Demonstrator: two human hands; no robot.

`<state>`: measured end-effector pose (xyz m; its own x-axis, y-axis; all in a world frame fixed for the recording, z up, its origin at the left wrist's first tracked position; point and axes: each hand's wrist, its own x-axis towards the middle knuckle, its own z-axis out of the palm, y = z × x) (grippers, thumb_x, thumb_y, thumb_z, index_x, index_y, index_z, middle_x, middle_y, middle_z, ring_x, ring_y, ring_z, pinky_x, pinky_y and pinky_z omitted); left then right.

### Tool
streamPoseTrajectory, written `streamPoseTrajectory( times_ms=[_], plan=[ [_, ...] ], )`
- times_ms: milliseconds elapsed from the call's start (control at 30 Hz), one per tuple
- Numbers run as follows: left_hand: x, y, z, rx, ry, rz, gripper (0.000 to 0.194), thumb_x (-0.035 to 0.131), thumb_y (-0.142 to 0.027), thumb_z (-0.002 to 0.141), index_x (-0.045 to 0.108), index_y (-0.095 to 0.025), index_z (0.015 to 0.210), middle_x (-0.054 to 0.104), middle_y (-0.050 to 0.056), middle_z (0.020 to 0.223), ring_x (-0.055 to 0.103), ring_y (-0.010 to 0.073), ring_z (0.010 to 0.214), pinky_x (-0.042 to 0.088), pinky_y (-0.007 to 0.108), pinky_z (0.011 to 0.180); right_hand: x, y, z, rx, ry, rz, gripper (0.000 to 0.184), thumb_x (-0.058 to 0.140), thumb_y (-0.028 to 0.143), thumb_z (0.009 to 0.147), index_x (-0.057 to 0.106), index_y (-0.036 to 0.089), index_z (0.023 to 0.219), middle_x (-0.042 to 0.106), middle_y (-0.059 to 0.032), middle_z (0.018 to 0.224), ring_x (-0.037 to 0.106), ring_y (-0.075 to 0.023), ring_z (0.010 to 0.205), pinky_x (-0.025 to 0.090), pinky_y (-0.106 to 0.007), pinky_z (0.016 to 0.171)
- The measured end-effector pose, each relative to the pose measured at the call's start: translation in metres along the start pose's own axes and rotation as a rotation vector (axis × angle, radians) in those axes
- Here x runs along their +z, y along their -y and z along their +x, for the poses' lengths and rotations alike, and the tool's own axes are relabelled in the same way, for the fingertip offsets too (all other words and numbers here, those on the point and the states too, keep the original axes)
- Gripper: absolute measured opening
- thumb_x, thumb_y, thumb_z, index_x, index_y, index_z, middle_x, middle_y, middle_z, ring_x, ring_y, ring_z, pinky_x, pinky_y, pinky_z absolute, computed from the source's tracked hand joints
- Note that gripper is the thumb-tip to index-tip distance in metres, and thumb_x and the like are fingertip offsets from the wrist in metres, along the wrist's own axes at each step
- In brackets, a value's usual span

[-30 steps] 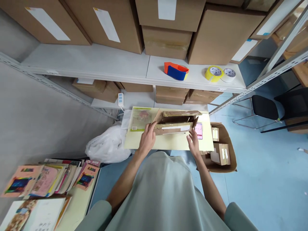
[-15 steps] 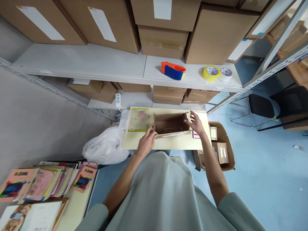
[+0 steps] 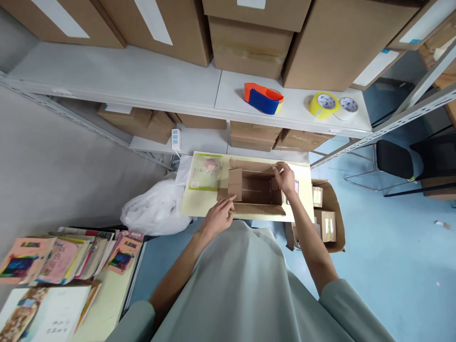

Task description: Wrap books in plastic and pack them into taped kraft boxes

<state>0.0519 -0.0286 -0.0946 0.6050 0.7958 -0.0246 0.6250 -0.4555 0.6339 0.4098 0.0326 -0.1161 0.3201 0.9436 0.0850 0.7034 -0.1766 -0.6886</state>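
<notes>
An open cardboard box (image 3: 256, 187) stands on the pale yellow tabletop (image 3: 199, 209), its long flaps folded outward at back and front. The left short flap lies partly over the opening. My left hand (image 3: 219, 214) is at the front left corner, fingers curled around the edge by the front flap. At the back right corner, my right hand (image 3: 284, 179) grips the box's edge with bent fingers. Just right of it, a phone (image 3: 296, 186) is partly hidden by my right wrist. A green-edged clear plastic folder (image 3: 205, 172) lies left of the box.
Above the table runs a grey shelf (image 3: 142, 80) with large cartons, a blue-and-orange band (image 3: 262, 99), yellow tape (image 3: 323, 105) and white tape (image 3: 346, 109). A carton of small boxes (image 3: 337, 209) sits on the floor at right. White plastic bags (image 3: 153, 209) and books (image 3: 67, 261) are left.
The box's flaps have been spread: the long ones now lean outward, and the left one reaches over the opening. My right hand has moved slightly left onto the back right corner.
</notes>
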Motion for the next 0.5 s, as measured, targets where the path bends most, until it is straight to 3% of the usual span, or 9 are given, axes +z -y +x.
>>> streamPoseTrajectory(
  times_ms=[133,300,500],
  plan=[
    [0.009,0.011,0.014,-0.041,-0.002,-0.120,0.019,0.067,-0.015,0.087,0.061,-0.028,0.100,0.079,0.009,0.136,0.062,0.0319,0.150,0.058,0.050,0.118,-0.005,-0.008,-0.009,-0.069,0.028,-0.007,0.054,0.050,0.069,0.108,0.074,0.021,0.116,0.080,-0.0130,0.116,0.073,-0.0238,0.078,0.060,-0.038,0.079],
    [0.016,0.018,0.029,-0.083,-0.134,-0.218,0.021,0.077,-0.041,0.096,0.062,-0.027,0.097,0.080,0.010,0.125,0.072,0.0320,0.131,0.060,0.048,0.110,-0.011,-0.020,-0.030,-0.151,0.028,-0.173,0.049,0.043,0.058,0.115,0.075,0.021,0.121,0.075,-0.0141,0.127,0.075,-0.0216,0.082,0.055,-0.032,0.069],
    [0.022,0.032,0.043,-0.181,-0.252,-0.248,0.031,0.079,-0.051,0.096,0.065,-0.025,0.088,0.077,0.011,0.122,0.076,0.0297,0.116,0.062,0.043,0.102,-0.010,-0.034,-0.048,-0.170,0.104,-0.328,0.041,0.044,0.040,0.114,0.072,0.022,0.139,0.069,-0.0151,0.142,0.077,-0.0225,0.088,0.053,-0.030,0.059]
  ],
)
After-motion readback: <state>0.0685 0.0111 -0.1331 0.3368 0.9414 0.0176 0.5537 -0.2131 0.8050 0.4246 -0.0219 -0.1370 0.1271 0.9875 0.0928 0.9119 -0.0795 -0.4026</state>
